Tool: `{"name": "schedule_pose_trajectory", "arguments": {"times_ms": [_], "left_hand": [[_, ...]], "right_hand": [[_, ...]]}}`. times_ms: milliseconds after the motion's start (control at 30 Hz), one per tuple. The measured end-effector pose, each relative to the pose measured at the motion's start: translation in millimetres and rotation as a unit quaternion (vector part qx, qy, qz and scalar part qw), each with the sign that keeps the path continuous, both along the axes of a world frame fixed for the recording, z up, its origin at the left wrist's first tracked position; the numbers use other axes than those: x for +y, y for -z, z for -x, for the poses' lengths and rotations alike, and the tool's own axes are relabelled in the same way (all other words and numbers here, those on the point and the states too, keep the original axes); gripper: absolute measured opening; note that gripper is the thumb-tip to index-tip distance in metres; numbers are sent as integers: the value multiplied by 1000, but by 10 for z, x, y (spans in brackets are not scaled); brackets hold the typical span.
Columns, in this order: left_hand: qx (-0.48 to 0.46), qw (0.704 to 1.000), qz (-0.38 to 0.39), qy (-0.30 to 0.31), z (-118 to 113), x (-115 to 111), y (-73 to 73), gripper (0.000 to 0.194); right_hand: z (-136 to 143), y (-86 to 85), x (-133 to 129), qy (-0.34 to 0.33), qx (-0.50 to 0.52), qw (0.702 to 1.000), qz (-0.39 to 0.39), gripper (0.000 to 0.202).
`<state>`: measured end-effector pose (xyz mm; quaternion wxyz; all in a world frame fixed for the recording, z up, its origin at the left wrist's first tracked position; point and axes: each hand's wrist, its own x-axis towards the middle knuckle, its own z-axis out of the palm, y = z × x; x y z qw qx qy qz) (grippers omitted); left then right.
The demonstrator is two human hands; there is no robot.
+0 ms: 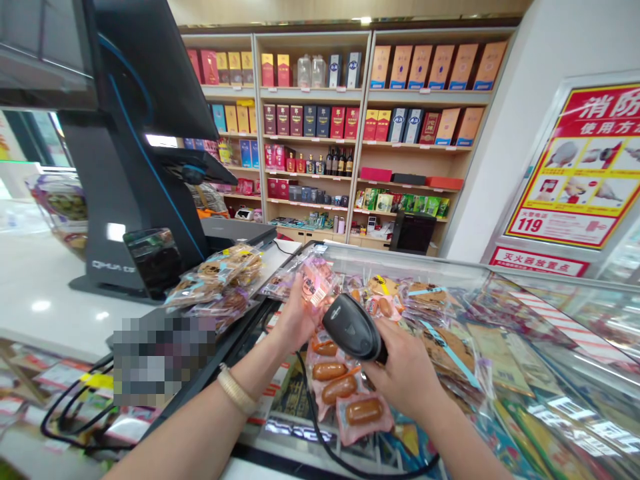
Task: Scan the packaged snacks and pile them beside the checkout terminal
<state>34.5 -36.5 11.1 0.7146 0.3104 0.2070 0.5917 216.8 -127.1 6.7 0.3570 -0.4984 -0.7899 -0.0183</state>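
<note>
Near the middle of the head view, my left hand is closed on a small clear-and-pink snack packet with a printed label facing up. My right hand wraps round the handle of a black barcode scanner. The scanner's head points left, very near the packet. Below the hands, several sealed sausage packs lie on the glass counter. Flat packaged snacks with blue bands lie right of my right hand. A black cable loops beneath the scanner.
A dark cash register stands at the left on a white counter. Bagged snacks are piled beside it. Shelves of boxes and bottles line the back wall. A red and yellow poster hangs at the right.
</note>
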Motion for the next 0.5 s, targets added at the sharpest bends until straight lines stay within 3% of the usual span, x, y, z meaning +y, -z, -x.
{"name": "schedule_pose_trajectory", "arguments": {"times_ms": [133, 300, 400, 500], "left_hand": [[-5, 1000, 3, -11, 1, 4, -2, 44], [29, 996, 24, -85, 75, 74, -25, 7], [-25, 987, 68, -141, 194, 200, -51, 19], [-90, 974, 139, -152, 343, 362, -46, 23]], "right_hand": [[-13, 11, 7, -9, 9, 1000, -4, 11], [-65, 37, 31, -1, 24, 1000, -11, 17], [-101, 48, 45, 2, 26, 999, -22, 22], [-122, 58, 58, 9, 21, 999, -40, 26]]}}
